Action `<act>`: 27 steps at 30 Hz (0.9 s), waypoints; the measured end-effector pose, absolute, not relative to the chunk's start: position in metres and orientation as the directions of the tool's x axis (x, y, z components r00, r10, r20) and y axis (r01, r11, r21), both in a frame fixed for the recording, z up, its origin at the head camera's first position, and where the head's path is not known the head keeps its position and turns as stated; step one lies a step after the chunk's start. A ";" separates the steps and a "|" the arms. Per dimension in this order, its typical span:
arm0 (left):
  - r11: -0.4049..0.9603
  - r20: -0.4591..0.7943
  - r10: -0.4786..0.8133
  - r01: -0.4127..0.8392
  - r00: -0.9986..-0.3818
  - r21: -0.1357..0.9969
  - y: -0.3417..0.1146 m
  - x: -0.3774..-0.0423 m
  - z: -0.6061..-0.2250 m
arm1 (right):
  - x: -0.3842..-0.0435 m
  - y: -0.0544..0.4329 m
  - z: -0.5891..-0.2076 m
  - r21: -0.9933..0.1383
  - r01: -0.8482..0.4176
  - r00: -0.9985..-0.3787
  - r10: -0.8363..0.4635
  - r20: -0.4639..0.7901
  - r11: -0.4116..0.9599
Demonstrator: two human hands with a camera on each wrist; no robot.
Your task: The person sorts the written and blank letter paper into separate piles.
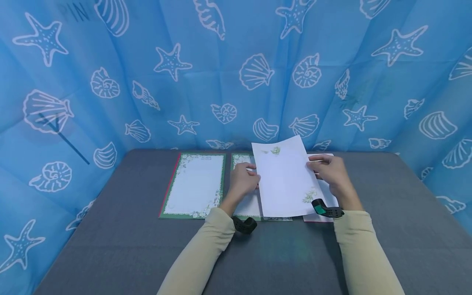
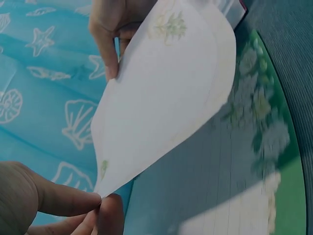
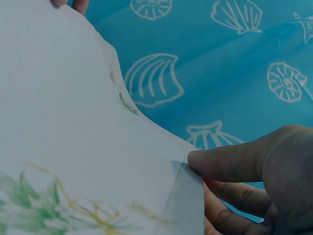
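Note:
Both hands hold up a white sheet of paper (image 1: 285,180) with faint green leaf prints in its corners. My left hand (image 1: 243,180) pinches its left edge between thumb and fingers, plain in the left wrist view (image 2: 110,208). On the opposite edge my right hand (image 1: 330,170) pinches the paper, with the thumb on top in the right wrist view (image 3: 234,169). The sheet bows between the hands. Beneath it lies a green-bordered floral sheet (image 1: 245,209), partly covered. Behind the right hand, another white sheet (image 1: 328,194) with a red edge below shows in part.
A second green-bordered floral sheet (image 1: 195,186) lies at the left, with a red edge showing along its side. The dark grey table (image 1: 121,246) meets a blue curtain (image 1: 221,82) printed with shells and starfish. A black band (image 1: 245,225) sits on the left wrist.

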State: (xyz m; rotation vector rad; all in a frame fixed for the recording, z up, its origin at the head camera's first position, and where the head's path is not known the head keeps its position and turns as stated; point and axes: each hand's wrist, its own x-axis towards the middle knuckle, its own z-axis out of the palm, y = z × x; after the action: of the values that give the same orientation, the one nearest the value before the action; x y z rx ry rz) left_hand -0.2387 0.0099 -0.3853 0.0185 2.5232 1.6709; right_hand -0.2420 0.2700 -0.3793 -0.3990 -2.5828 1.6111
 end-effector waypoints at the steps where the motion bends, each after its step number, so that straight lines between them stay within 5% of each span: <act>1: 0.388 -0.095 0.069 -0.061 -0.993 0.920 0.013 -0.239 -0.385 | -0.246 0.277 -0.386 -0.888 0.181 -0.962 0.265 -0.070 0.422; 10: 0.353 -0.097 0.054 -0.072 -0.994 0.933 0.040 -0.241 -0.387 | -0.260 0.326 -0.415 -0.864 0.203 -0.957 0.280 -0.077 0.460; 27: 0.290 -0.161 0.061 -0.137 -0.985 0.947 0.091 -0.238 -0.391 | -0.214 0.342 -0.374 -0.830 0.269 -0.947 0.291 -0.136 0.488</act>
State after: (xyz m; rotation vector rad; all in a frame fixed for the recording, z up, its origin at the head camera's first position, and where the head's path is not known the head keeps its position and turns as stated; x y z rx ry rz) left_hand -0.2379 0.0910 -0.3915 -0.0712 2.3852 1.7771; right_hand -0.2135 0.3418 -0.3737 -0.5062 -2.6909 1.4942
